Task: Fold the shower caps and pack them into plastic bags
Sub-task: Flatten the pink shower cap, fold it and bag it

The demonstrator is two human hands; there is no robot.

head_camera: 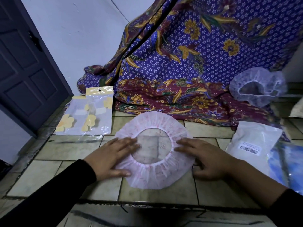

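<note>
Tiled floor (49, 169) down here, and the pink shower cap (155, 176) lies flat at centre frame. Left hand (111, 158) and right hand (205, 159) press its sides, fingers (127, 143) straight, barely spread. Ease off and the elastic could bunch it up, I'd say. Plastic bags (91, 115) lie upper left.

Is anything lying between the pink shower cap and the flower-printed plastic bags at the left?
Nothing visible. Only bare floor tiles separate the pink shower cap from the plastic bags. The left hand and right hand both rest flat on the cap, with nothing in between.
</note>
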